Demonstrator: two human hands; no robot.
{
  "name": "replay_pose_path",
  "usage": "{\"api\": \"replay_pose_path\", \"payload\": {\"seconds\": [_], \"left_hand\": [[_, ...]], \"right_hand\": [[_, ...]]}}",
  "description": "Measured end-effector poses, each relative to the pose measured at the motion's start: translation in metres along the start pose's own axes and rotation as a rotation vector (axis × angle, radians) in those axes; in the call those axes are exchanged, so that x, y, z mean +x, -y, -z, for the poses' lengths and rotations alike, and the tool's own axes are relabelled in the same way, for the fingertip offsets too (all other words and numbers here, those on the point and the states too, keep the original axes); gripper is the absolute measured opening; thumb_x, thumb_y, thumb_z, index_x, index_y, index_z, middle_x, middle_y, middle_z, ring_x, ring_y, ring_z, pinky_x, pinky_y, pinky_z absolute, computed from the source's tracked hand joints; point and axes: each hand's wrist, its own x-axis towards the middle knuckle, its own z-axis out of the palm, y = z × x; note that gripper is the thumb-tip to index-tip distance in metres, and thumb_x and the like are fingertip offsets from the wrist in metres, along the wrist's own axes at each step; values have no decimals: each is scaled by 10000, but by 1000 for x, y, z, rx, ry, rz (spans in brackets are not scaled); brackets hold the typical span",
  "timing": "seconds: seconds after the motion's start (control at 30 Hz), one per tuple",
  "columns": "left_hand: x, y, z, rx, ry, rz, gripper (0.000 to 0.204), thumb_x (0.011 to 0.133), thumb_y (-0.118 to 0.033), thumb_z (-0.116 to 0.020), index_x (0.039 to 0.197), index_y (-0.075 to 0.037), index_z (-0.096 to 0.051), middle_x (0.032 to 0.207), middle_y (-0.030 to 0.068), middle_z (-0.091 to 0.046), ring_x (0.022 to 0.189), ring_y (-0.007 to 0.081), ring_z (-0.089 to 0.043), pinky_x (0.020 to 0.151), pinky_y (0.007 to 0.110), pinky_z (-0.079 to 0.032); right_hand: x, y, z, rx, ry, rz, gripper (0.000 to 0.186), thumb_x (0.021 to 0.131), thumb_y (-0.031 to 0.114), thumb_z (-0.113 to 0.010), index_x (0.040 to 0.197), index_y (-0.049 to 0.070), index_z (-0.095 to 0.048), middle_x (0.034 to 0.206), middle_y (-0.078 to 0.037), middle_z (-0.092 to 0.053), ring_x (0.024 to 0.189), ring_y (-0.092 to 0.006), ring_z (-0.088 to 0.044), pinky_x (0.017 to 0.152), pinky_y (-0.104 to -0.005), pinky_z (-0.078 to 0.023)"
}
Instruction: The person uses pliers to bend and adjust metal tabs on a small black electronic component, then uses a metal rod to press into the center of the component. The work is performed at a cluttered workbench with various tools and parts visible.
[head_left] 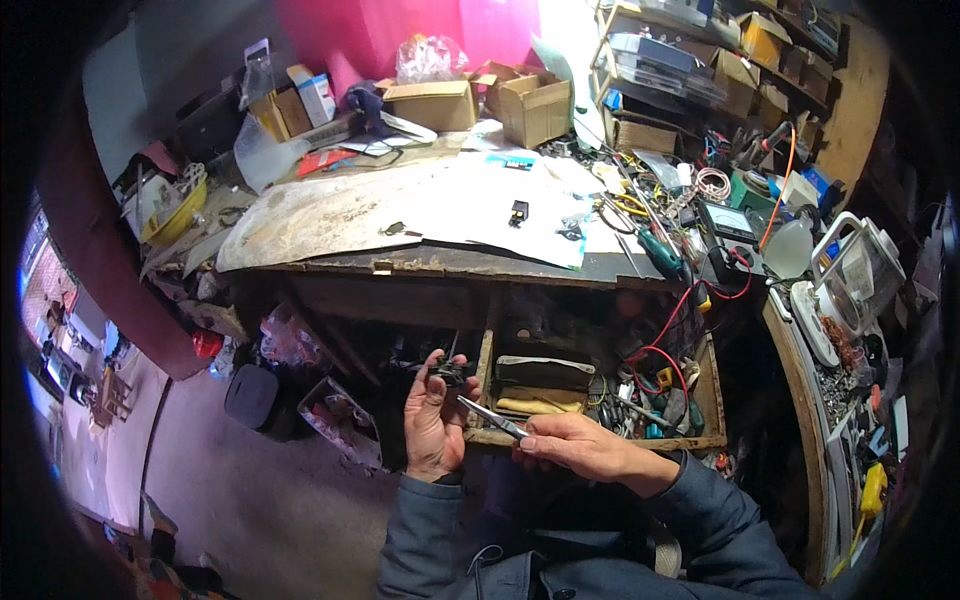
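Observation:
My left hand [434,430] is raised in front of the bench, palm up, its fingers closed round a small dark part [452,373] whose kind I cannot make out. My right hand [575,446] grips a slim, shiny silver pointed tool [492,416], perhaps tweezers. Its tip points up and left, close to the dark part; whether they touch I cannot tell. Behind both hands is an open wooden drawer [716,385] with a long dark case [546,372], a yellow object [540,407] and several hand tools.
On the workbench [330,215] lies a small black part [518,212]. Cardboard boxes [537,110] stand at the back. An analogue meter [728,225] with red leads [668,352] sits at right, near a green-handled screwdriver [660,255] and a clear jug [860,275].

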Motion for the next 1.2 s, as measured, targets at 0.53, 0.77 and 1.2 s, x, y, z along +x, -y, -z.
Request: {"api": "replay_pose_path", "payload": {"seconds": [0.53, 0.77, 1.2], "left_hand": [[-4, 3, -30, 53, 91, 72, 452, 933, -90, -754, 1332, -46, -547, 1220, 143, -663, 1068, 310, -717, 933, 432, -647], [-3, 5, -27, 124, 138, 54, 445, 927, -19, -736, 1330, -26, -547, 1272, 167, -649, 1144, 354, -696, 968, 460, -627], [-5, 8, -32, 133, 110, 31, 456, 887, 109, -714, 1314, 3, -594, 1250, 141, -650, 1073, 280, -710, 943, 404, -637]], "right_hand": [[-24, 66, 6, -1480, -416, 505, 189, 709, 134, -754, 795, 59, -602, 905, -115, -514, 822, -264, -537, 680, -389, -432], [-19, 74, 7, -1551, -380, 502, 130, 745, 153, -695, 768, 55, -612, 892, -108, -502, 834, -250, -527, 697, -376, -423], [-24, 71, 10, -1542, -325, 436, 135, 770, 167, -667, 785, 38, -631, 894, -127, -518, 851, -270, -545, 710, -383, -428]]}}
